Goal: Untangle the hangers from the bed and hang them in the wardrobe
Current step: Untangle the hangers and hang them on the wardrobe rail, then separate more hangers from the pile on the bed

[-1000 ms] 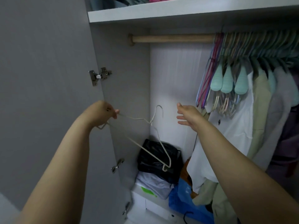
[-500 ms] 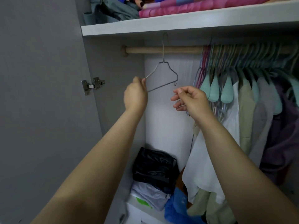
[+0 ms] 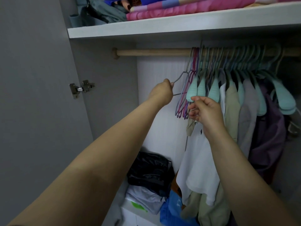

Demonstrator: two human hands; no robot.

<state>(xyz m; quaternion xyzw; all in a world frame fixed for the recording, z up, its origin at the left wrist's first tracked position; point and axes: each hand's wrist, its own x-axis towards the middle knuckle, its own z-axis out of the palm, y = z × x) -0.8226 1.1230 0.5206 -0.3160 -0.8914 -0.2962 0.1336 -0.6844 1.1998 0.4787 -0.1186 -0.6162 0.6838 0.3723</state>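
From the head camera, both bare arms reach up into the open wardrobe (image 3: 104,95). The left hand (image 3: 162,92) has its fingers curled round the shoulder end of a thin grey wire hanger (image 3: 180,77); the wire climbs up and to the right from those fingers, and its hook sits on the wooden rod (image 3: 154,52) at the left edge of the crowd of hooks already there. A second run of the same wire shows just below the left fingers, leading right toward the hanging bunch. The right hand (image 3: 206,110) is lower and to the right of the left one, well apart from it, its fingers bent in and pinching something thin and pale; what exactly they pinch is too small to tell. Just left of the right fingertips dangle the lower ends of a cluster of purple and pink wire hangers (image 3: 182,105), and just above the same fingertips hang the rounded ends of the mint plastic hangers (image 3: 202,92). Behind and right of the right hand are the clothes on the rod: a white shirt (image 3: 195,160), beige and grey garments, then a purple garment (image 3: 268,141). Far below the left fingers, on the wardrobe floor, lie a black bag (image 3: 149,170), folded pale fabric and a blue bag (image 3: 172,209). Above both hands the shelf (image 3: 162,26) carries a folded pink blanket (image 3: 187,10). A metal hinge (image 3: 81,88) sits on the side panel, left of the left hand.
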